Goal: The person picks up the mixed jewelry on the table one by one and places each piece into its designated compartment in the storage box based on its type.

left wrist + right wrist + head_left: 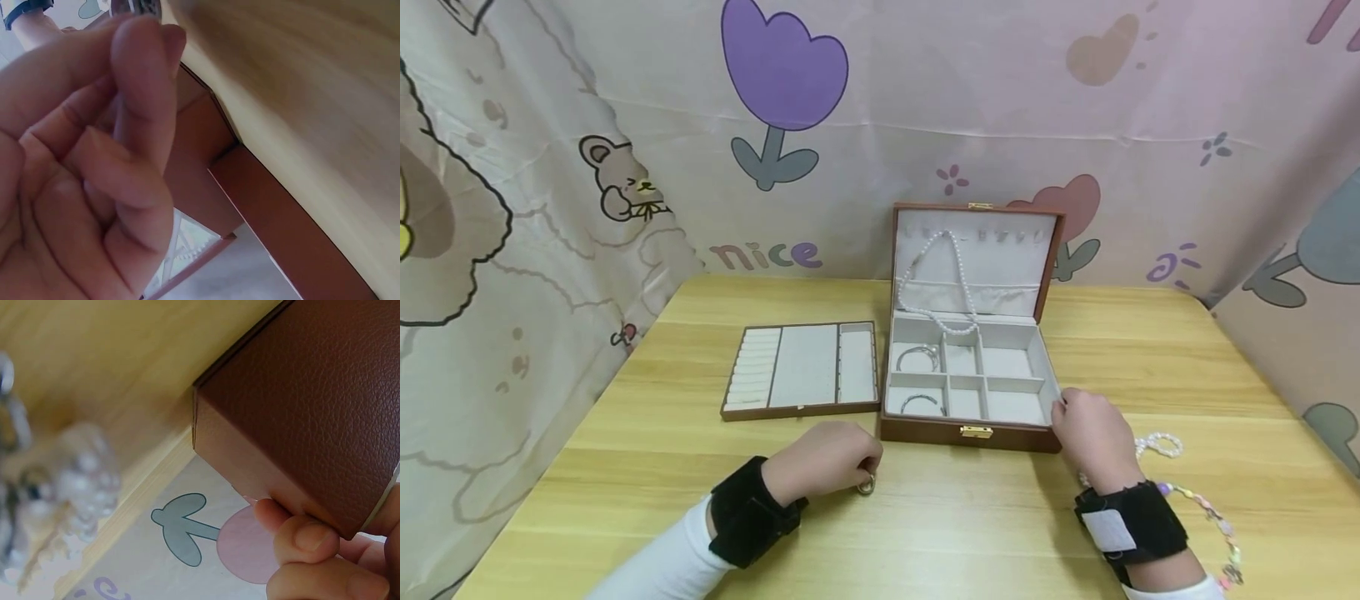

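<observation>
My left hand (823,458) pinches a ring (867,484) between thumb and fingertips, low over the table in front of the box. In the left wrist view the ring (140,6) is only a metallic edge above the fingertips. My right hand (1093,433) grips the front right corner of a brown leather jewelry box (917,431), fingers curled over its wall (294,494). The box stands with its lid up. A pearl necklace (964,287) hangs from the lid into the box. Silver bracelets (922,398) lie in the two left compartments.
Left of the box lies a lift-out tray (808,367) with ring rolls (752,367). To the right, a white beaded strand (1163,444) and a colourful beaded necklace (1225,529) lie on the wooden table (970,533), partly behind my right wrist. A printed curtain (865,167) hangs behind.
</observation>
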A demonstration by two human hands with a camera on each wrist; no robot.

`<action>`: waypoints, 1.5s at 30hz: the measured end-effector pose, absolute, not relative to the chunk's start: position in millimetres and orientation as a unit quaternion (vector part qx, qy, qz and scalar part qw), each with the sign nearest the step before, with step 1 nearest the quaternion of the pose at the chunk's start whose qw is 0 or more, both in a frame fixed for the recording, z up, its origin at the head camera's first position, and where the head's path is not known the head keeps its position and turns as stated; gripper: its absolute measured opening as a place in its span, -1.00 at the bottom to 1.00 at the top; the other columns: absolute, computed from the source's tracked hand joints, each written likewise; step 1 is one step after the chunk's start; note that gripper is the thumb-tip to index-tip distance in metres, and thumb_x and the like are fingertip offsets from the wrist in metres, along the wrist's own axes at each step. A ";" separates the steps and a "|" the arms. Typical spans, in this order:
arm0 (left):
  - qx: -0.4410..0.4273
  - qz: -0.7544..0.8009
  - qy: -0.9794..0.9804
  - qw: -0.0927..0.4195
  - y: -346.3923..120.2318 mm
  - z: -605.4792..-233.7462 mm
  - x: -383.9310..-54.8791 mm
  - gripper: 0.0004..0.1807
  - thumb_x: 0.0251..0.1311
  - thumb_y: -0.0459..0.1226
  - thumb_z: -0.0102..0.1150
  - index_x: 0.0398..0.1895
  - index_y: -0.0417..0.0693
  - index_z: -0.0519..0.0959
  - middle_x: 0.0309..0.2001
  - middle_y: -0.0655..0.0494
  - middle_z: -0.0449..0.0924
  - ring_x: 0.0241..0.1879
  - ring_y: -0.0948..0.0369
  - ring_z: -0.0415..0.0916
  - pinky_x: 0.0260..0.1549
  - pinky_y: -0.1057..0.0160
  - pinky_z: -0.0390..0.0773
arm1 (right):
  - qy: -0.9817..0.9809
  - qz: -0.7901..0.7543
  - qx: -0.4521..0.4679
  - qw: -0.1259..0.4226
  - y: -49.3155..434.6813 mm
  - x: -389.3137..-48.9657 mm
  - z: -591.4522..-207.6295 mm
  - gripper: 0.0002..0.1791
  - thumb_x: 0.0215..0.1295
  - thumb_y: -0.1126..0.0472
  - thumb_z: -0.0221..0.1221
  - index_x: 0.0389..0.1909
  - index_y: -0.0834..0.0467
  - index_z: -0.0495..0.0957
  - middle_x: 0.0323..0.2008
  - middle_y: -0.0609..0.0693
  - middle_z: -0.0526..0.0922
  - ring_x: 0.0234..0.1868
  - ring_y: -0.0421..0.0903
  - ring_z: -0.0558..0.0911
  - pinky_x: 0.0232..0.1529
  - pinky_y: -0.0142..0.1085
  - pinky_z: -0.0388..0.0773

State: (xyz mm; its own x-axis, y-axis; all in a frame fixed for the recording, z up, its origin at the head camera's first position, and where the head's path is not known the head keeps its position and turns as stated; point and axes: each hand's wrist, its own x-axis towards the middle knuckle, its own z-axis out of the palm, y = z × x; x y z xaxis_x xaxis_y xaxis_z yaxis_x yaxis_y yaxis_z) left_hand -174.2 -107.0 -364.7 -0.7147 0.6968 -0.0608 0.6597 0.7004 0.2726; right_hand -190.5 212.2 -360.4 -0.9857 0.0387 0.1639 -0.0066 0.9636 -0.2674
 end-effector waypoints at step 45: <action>0.223 0.221 0.949 0.024 -187.5 -362.5 -193.8 -0.97 0.05 -0.34 0.22 -0.43 -0.09 0.64 -0.44 0.19 0.63 -0.43 0.37 0.49 -0.36 0.39 0.50 | -0.914 -0.120 0.276 0.272 -7.5 -176.0 -376.9 -0.89 -0.02 0.26 0.19 -0.64 0.02 0.54 -0.61 -0.13 0.43 -0.51 -0.18 0.33 -0.38 -0.31 0.21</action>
State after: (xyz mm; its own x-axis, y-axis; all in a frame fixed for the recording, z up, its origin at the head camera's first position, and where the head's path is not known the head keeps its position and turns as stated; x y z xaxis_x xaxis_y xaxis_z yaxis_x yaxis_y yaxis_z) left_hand -193.8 -187.5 -362.5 -0.8998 0.4332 0.0523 0.4119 0.8034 0.4299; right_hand -176.0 -7.5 -376.9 -0.7006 -0.5692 0.4304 -0.4387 0.8192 0.3693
